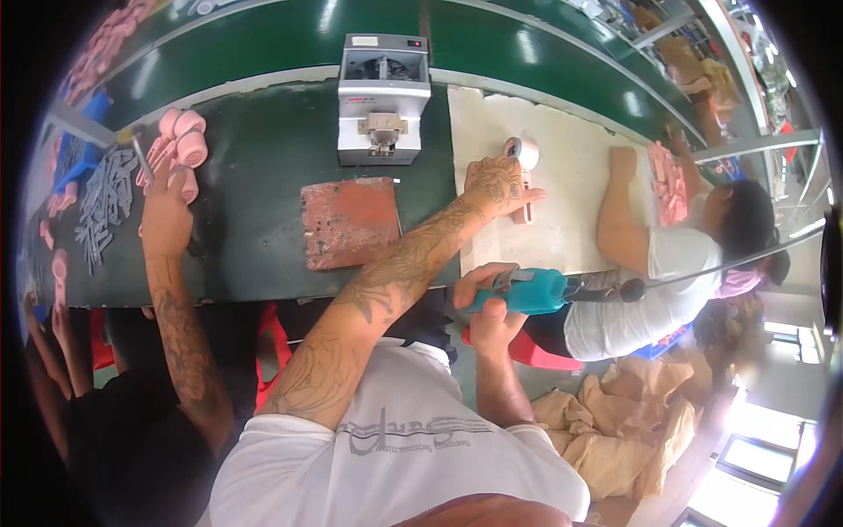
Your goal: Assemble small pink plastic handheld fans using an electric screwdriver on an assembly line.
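My left arm crosses the bench, and my left hand (497,186) is closed round the middle of a pink handheld device (528,212) with a round, whitish head. This device lies on a sheet of brown paper (483,250); my fingers hide part of it. Close to my body, beyond the bench's front edge, my right hand (490,306) grips a teal electric screwdriver (530,292). Its black end points right, where a dark cord runs off. The screwdriver's tip is hidden.
A grey screw feeder (380,123) stands at the bench's back, behind a worn red mat (350,223). At left, a co-worker's hand (167,215) is beside pink parts (186,140) and grey strips (107,202). Another person (672,263) sits at right, near pink pieces (667,184).
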`<move>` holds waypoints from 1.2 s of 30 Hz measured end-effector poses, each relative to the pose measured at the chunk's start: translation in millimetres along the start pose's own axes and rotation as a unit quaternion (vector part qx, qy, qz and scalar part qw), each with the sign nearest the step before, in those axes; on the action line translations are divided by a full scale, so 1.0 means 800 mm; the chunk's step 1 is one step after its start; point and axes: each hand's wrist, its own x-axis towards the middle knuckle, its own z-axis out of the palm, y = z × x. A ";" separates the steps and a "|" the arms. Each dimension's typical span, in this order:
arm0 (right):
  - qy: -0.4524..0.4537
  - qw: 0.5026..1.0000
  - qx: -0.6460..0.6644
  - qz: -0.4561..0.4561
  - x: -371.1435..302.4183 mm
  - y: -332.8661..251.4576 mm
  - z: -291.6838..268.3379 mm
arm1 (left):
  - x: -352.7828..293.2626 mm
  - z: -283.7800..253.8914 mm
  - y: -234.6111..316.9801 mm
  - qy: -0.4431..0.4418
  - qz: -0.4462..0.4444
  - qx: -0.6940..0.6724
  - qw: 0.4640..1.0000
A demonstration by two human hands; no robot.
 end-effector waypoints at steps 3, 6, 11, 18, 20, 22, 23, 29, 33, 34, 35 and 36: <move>0.009 1.000 0.003 -0.003 -0.010 -0.010 -0.004 | 0.003 0.008 0.002 -0.034 -0.027 -0.041 0.998; 0.006 1.000 -0.019 0.000 -0.008 -0.012 -0.003 | -0.015 0.001 -0.020 0.068 -0.002 0.002 0.998; -0.011 1.000 -0.014 0.015 0.017 -0.001 -0.007 | -0.091 -0.043 -0.082 0.243 0.178 -0.022 0.953; -0.073 0.995 0.061 0.002 0.086 0.007 0.034 | -0.207 -0.129 -0.154 0.217 0.167 -0.004 0.962; -0.067 0.996 0.045 -0.030 0.115 0.012 0.062 | -0.218 -0.147 -0.169 0.159 0.136 0.034 0.977; -0.085 0.993 0.043 -0.072 0.152 0.023 0.091 | -0.218 -0.137 -0.198 0.155 0.121 0.022 0.980; -0.084 0.993 0.047 -0.075 0.167 0.027 0.108 | -0.217 -0.137 -0.202 0.159 0.124 0.008 0.979; -0.091 0.984 0.022 -0.150 0.234 0.062 0.163 | -0.229 -0.148 -0.190 0.153 0.110 0.059 0.980; -0.106 0.982 0.000 -0.157 0.243 0.085 0.164 | -0.224 -0.141 -0.195 0.161 0.121 0.042 0.979; -0.112 0.982 0.003 -0.153 0.244 0.088 0.165 | -0.221 -0.140 -0.198 0.154 0.122 0.021 0.980; -0.113 0.982 0.002 -0.151 0.243 0.090 0.165 | -0.220 -0.139 -0.201 0.154 0.120 0.019 0.981; -0.116 0.983 0.016 -0.141 0.241 0.092 0.165 | -0.218 -0.138 -0.202 0.164 0.123 0.015 0.979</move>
